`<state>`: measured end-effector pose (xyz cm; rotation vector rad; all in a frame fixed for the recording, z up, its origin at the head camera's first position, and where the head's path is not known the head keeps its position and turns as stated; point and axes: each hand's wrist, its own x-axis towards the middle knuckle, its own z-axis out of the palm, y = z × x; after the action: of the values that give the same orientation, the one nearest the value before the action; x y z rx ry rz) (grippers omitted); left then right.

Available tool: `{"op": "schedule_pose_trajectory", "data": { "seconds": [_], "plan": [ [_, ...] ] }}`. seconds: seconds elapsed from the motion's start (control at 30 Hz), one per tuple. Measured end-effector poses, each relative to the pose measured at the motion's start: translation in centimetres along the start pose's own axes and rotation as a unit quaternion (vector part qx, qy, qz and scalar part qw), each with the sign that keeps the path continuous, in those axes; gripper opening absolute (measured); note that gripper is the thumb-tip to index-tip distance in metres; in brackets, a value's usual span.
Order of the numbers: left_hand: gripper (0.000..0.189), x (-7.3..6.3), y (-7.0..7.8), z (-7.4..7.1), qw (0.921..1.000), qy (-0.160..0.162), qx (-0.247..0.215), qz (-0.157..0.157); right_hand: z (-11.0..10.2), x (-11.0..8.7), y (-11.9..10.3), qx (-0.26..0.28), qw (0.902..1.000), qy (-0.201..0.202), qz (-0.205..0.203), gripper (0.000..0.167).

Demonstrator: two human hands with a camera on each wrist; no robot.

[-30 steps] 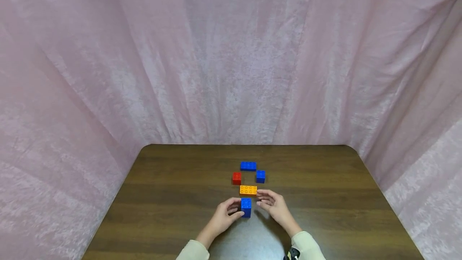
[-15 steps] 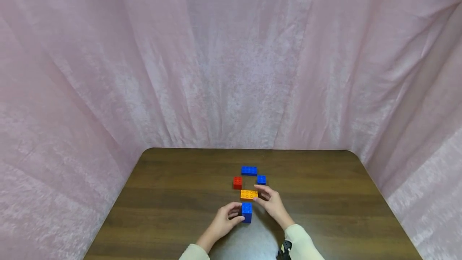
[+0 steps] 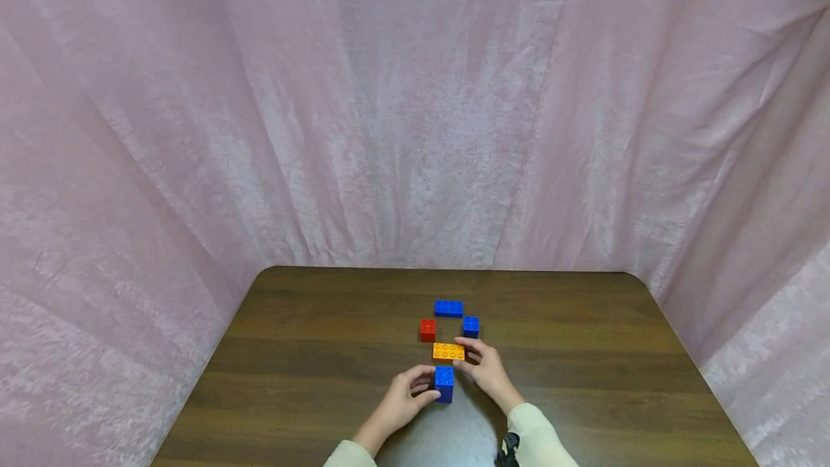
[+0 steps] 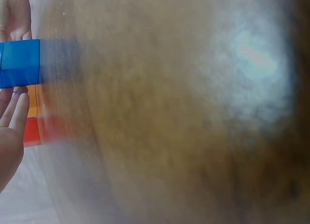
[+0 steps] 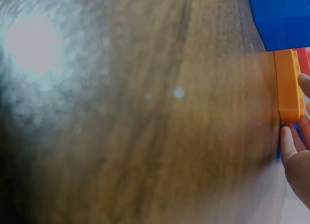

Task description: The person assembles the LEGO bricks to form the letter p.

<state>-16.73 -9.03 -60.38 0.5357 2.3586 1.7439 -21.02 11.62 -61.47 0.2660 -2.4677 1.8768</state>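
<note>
Toward the table's front, a tall blue brick stack stands upright, with a seam showing in the left wrist view. My left hand holds its left side, thumb at the near corner and index finger at the far one. Just beyond the stack lies an orange brick with two rows of studs. At its right end, my right hand pinches it between thumb and fingers. The right wrist view shows the orange brick beside the blue stack, with the right fingers partly cut off.
A small red brick sits behind the orange one on the left. Opposite it is a small blue brick. Farther back lies a long blue brick. Pink curtains surround the wooden table.
My right hand has moved in from the right of the orange brick and now has its thumb and fingers around that end. The left hand stays on the blue stack; the head view tilted slightly.
</note>
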Motion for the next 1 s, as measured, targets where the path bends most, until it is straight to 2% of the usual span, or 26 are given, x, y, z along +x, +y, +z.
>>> {"op": "schedule_pose_trajectory", "data": {
  "seconds": [0.07, 0.23, 0.3, 0.33, 0.57, 0.63, 0.83, 1.0],
  "plan": [
    [0.032, -0.2, 1.0, 0.0, 1.0000, 0.003, 0.000, 0.003, 0.0, 0.1, -0.1, -0.009, 0.9999, 0.000, 0.005, 0.039],
    [0.032, -0.2, 1.0, 0.1, 1.0000, 0.008, 0.002, 0.005, 0.1, 0.1, 0.0, -0.049, 0.9988, -0.004, -0.005, 0.038],
    [0.032, 0.0, 0.2, 0.3, 0.9999, 0.009, 0.005, 0.002, 0.1, 0.1, 0.0, -0.059, 0.9982, -0.003, -0.006, 0.036],
    [0.032, -0.1, 0.3, 0.3, 0.9999, 0.009, 0.004, 0.003, 0.2, 0.1, 0.0, -0.060, 0.9982, -0.001, -0.007, 0.036],
    [0.030, -0.5, 2.4, 0.1, 0.9998, 0.010, -0.008, 0.015, 0.2, 0.1, 0.0, -0.059, 0.9979, 0.003, -0.024, 0.033],
    [0.030, -0.5, 2.2, 0.0, 0.9998, 0.010, -0.006, 0.016, 0.1, 0.1, -0.1, -0.057, 0.9981, 0.003, -0.022, 0.032],
    [0.032, -0.1, 0.3, 0.0, 1.0000, 0.005, 0.002, 0.008, -0.4, -0.1, -0.4, -0.068, 0.9974, -0.004, -0.023, 0.032],
    [0.033, -0.2, 0.0, 0.0, 0.9999, 0.001, -0.005, 0.010, -1.0, -0.1, -0.6, -0.059, 0.9982, -0.001, -0.014, 0.032]
  ]
}}
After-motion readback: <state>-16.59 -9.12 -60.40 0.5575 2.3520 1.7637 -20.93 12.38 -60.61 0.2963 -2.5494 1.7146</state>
